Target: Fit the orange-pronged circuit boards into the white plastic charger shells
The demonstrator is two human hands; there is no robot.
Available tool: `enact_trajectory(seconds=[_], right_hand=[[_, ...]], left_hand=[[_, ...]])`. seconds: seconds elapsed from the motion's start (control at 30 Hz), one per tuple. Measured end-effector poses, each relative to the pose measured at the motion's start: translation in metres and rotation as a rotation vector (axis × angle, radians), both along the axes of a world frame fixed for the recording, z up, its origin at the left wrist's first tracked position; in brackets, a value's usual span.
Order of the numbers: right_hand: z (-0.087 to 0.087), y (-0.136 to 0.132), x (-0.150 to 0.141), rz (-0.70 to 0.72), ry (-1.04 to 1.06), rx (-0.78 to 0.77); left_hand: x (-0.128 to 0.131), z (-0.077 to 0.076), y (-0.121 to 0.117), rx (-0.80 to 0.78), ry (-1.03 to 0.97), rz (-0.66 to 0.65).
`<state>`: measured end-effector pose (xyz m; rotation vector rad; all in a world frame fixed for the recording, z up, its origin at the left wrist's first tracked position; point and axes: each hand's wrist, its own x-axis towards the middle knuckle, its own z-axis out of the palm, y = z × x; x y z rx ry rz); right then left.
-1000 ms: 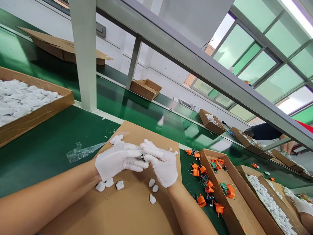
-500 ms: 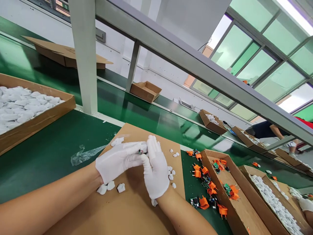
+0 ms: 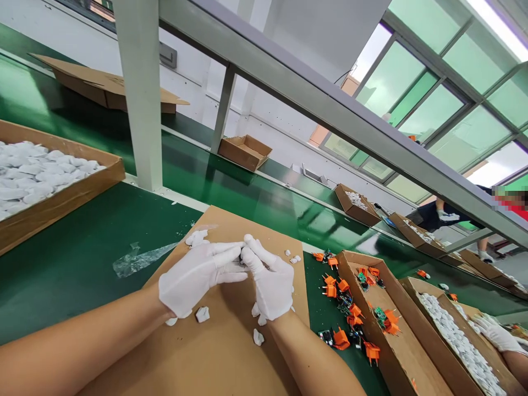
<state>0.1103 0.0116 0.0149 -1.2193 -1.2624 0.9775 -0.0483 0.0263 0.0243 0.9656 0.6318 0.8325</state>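
My left hand (image 3: 202, 275) and my right hand (image 3: 270, 278), both in white gloves, meet above a brown cardboard sheet (image 3: 193, 357). Their fingertips are pressed together around a small piece, of which only a dark bit shows between the fingers; its kind stays hidden. The left fingers reach out to the right, while the right fingers bend over toward them. White putty-like lumps lie on the sheet: one lump (image 3: 202, 314) below my left hand, another lump (image 3: 258, 336) below my right wrist, and a small cluster (image 3: 197, 237) behind the left hand.
Orange plugs with circuit boards (image 3: 340, 338) lie right of the sheet, beside a long cardboard tray (image 3: 406, 357) holding several more. A box of white lumps (image 3: 61, 212) stands left. Another person's gloved hand (image 3: 497, 333) is at far right. A metal beam (image 3: 289, 77) crosses above.
My right hand has turned from upright, extended fingers to bent fingers closing on the left fingertips. The white bit seen between the hands is now mostly covered. The far-right gloved hand has moved further into view.
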Motion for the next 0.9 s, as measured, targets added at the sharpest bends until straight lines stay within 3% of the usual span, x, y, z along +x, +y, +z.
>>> enact_trajectory(seconds=[0.17, 0.3, 0.37, 0.43, 0.5, 0.6, 0.7, 0.8, 0.9], right_hand=[[0.003, -0.003, 0.006, 0.075, -0.110, 0.111], [0.001, -0.002, 0.012, 0.160, -0.479, 0.489], [-0.006, 0.000, 0.013, 0.126, -0.670, 0.679], [-0.013, 0.002, 0.012, 0.086, -0.747, 0.771], [-0.016, 0.003, 0.011, 0.106, -0.697, 0.732], [-0.010, 0.000, 0.010, 0.245, -0.354, 0.372], [0.002, -0.001, 0.008, 0.239, -0.001, 0.084], [0.004, 0.000, 0.006, 0.166, -0.028, 0.067], [-0.002, 0.001, 0.005, 0.150, -0.184, 0.246]], left_hand=[[-0.004, 0.007, 0.001, 0.038, 0.107, -0.028], [0.000, 0.010, 0.000, -0.015, 0.027, -0.053], [0.002, 0.006, 0.000, 0.035, -0.021, -0.058], [0.001, 0.000, 0.002, 0.091, -0.032, -0.054], [0.000, -0.004, 0.004, 0.095, -0.010, -0.048], [-0.002, -0.002, 0.005, 0.019, 0.037, -0.010], [-0.002, 0.003, 0.003, -0.008, 0.053, -0.006], [-0.002, 0.003, 0.002, 0.011, 0.065, -0.043], [-0.003, -0.003, 0.005, 0.013, 0.044, -0.050]])
